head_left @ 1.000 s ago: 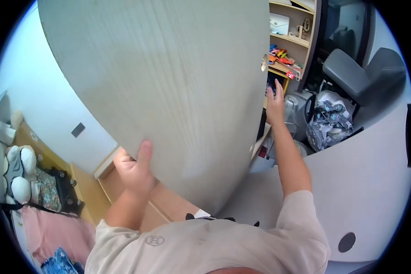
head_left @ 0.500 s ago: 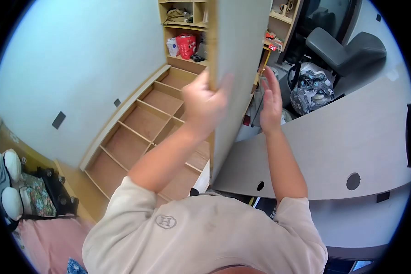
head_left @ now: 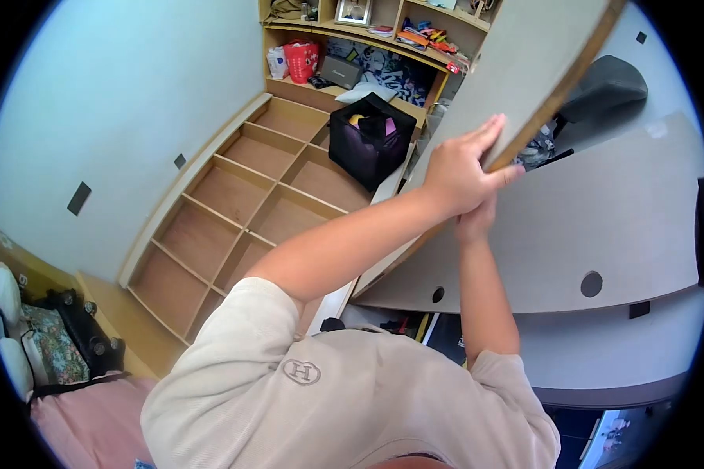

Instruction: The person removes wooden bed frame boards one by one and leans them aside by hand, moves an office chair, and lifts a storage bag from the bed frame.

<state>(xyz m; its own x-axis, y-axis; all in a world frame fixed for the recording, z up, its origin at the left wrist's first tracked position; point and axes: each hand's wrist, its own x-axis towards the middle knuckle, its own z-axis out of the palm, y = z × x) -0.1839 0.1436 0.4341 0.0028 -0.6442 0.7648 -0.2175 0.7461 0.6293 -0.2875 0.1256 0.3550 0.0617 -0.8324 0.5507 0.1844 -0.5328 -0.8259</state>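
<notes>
A large light-grey board [head_left: 516, 70] with a brown edge stands on its side, leaning to the right. My left hand [head_left: 465, 168] grips its edge, fingers on the grey face and thumb across the edge. Just beneath it is my right hand [head_left: 478, 221], close against the board; its fingers are hidden behind my left hand and the board. To the left lies a low wooden bed base [head_left: 246, 229] divided into several open compartments. A black fabric bag [head_left: 371, 148] with some coloured items inside sits at its far right corner.
A grey desk [head_left: 540, 250] with round cable holes stretches along the right, with a dark chair [head_left: 606, 90] behind it. Shelves [head_left: 383, 37] holding a red bag [head_left: 301, 61] and boxes stand at the back. Pink cloth [head_left: 90, 418] and luggage lie at lower left.
The board has swung from nearly upright to leaning right, uncovering the black bag and shelves. My left hand moved right with it. My right hand, earlier open beside the board, is now under my left.
</notes>
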